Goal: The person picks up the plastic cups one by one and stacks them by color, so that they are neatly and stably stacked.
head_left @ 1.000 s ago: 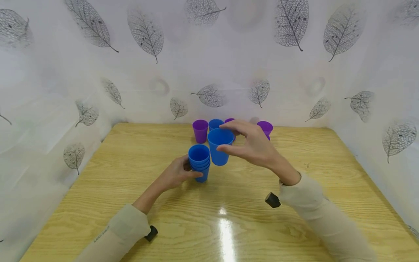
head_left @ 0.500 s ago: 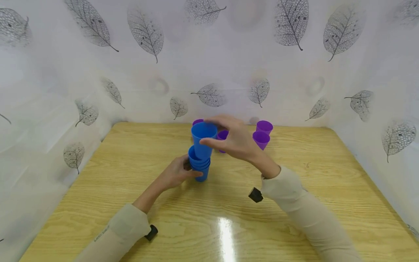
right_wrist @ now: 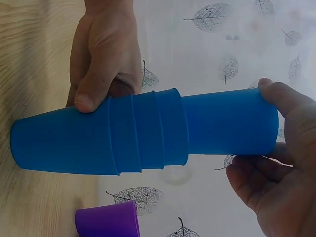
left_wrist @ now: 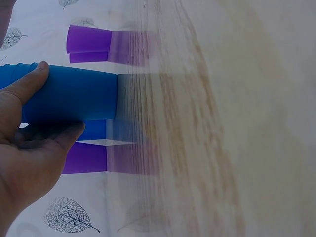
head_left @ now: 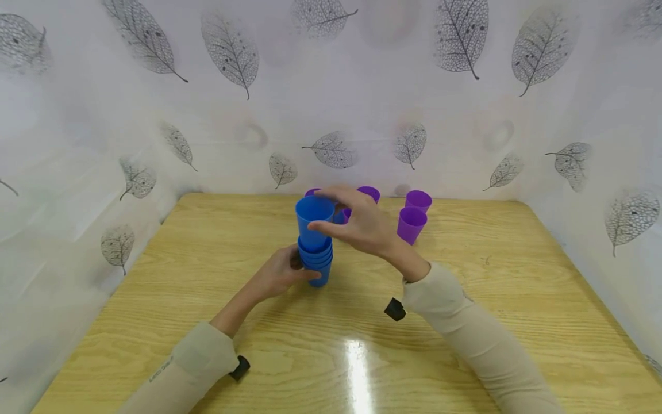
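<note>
A stack of nested blue cups (head_left: 318, 270) stands upright on the table, gripped near its base by my left hand (head_left: 281, 272). In the left wrist view, the thumb and fingers of that hand (left_wrist: 32, 165) lie around the lowest cup (left_wrist: 81, 94). My right hand (head_left: 364, 225) holds another blue cup (head_left: 312, 225) by its rim above the stack. From the right wrist view, this cup (right_wrist: 227, 123) sits with its lower part inside the stack's top cup (right_wrist: 173, 128), and my right thumb and fingers (right_wrist: 284, 101) pinch its rim end.
Purple cups stand behind, two at the right, a front one (head_left: 412, 224) and a rear one (head_left: 419, 199). Another purple cup (head_left: 369, 193) and a partly hidden one (head_left: 312, 192) are farther left. A blue cup (head_left: 338, 218) shows behind my right hand. A leaf-patterned sheet (head_left: 341, 103) borders the table.
My right hand has carried the blue cup leftward over the stack and lowered its base into the top cup. The left hand and the stack have stayed in place.
</note>
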The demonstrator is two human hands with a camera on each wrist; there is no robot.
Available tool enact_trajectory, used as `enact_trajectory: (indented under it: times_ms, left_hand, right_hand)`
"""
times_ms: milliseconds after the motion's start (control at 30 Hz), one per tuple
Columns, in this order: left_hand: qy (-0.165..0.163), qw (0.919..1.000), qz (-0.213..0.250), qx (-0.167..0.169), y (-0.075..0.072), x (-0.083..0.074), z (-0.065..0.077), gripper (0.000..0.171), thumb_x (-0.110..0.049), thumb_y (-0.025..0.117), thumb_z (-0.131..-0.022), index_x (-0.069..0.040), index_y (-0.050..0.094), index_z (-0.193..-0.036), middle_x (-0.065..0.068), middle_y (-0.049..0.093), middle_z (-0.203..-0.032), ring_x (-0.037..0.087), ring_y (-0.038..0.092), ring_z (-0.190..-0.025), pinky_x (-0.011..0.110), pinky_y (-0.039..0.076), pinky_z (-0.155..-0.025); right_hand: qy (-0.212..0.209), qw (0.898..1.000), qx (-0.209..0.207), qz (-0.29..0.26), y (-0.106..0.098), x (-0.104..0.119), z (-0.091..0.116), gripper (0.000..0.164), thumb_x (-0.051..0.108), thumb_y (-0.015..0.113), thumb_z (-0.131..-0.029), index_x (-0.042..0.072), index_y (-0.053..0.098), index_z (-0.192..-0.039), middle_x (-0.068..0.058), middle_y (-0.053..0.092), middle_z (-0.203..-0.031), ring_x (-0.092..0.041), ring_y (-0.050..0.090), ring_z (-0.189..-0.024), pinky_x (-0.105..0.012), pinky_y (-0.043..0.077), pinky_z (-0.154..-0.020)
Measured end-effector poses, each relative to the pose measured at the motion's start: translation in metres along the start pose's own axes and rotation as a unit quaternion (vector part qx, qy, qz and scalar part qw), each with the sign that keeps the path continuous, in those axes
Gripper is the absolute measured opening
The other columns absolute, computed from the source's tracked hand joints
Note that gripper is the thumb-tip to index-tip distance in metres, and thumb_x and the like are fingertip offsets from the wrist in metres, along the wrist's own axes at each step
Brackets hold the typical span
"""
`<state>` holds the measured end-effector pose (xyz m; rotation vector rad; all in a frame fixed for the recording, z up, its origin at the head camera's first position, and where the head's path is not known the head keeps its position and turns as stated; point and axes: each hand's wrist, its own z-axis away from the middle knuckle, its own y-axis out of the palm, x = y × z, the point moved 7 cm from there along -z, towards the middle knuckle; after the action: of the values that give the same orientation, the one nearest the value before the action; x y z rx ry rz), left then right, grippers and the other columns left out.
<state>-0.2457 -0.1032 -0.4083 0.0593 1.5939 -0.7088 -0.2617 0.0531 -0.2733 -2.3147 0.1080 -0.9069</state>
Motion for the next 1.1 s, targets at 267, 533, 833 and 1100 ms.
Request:
enact_trajectory:
  times_ms: [267,533,833,1100]
  left_hand:
    - [-0.013,0.9998,-0.010,-0.008,0.000,0.000,0.000,0.069,-0.019,0.075,-0.097,0.001,0.040,-0.153,0.020,0.055,-0.147,0.039,0.054,-0.135,0.055,0.045,-0.112]
    - [-0.015,0.9998,-0.005,-0.010,0.000,0.001,-0.001,0.067,-0.016,0.075,-0.097,0.000,0.042,-0.152,0.019,0.056,-0.146,0.038,0.055,-0.134,0.054,0.045,-0.112]
    - [-0.007,0.9999,0.001,-0.013,0.001,0.000,0.000,0.064,-0.015,0.076,-0.096,0.003,0.044,-0.149,0.022,0.058,-0.143,0.040,0.056,-0.133,0.054,0.045,-0.112]
    - [-0.021,0.9996,-0.001,-0.020,0.000,0.001,0.000,0.065,-0.015,0.077,-0.095,0.003,0.045,-0.149,0.022,0.058,-0.143,0.040,0.056,-0.132,0.054,0.046,-0.111]
  right_hand:
    - [-0.004,1.000,0.008,0.009,-0.001,-0.005,0.006,0.058,0.019,0.086,-0.086,-0.002,0.064,-0.134,-0.013,0.068,-0.124,-0.021,0.065,-0.095,-0.033,0.059,-0.079]
    - [-0.013,1.000,0.006,0.013,-0.001,-0.008,0.012,0.057,0.018,0.087,-0.084,-0.002,0.065,-0.133,-0.011,0.070,-0.114,-0.030,0.065,-0.088,-0.031,0.057,-0.074]
    - [-0.005,1.000,-0.010,-0.006,-0.013,-0.021,0.016,0.043,0.010,0.082,-0.089,-0.004,0.068,-0.127,-0.014,0.071,-0.113,-0.026,0.067,-0.098,-0.041,0.060,-0.081]
    - [0.076,0.997,-0.020,0.003,-0.030,-0.056,0.019,0.043,0.014,0.079,-0.093,-0.001,0.066,-0.131,-0.016,0.069,-0.125,-0.035,0.065,-0.110,-0.047,0.057,-0.092]
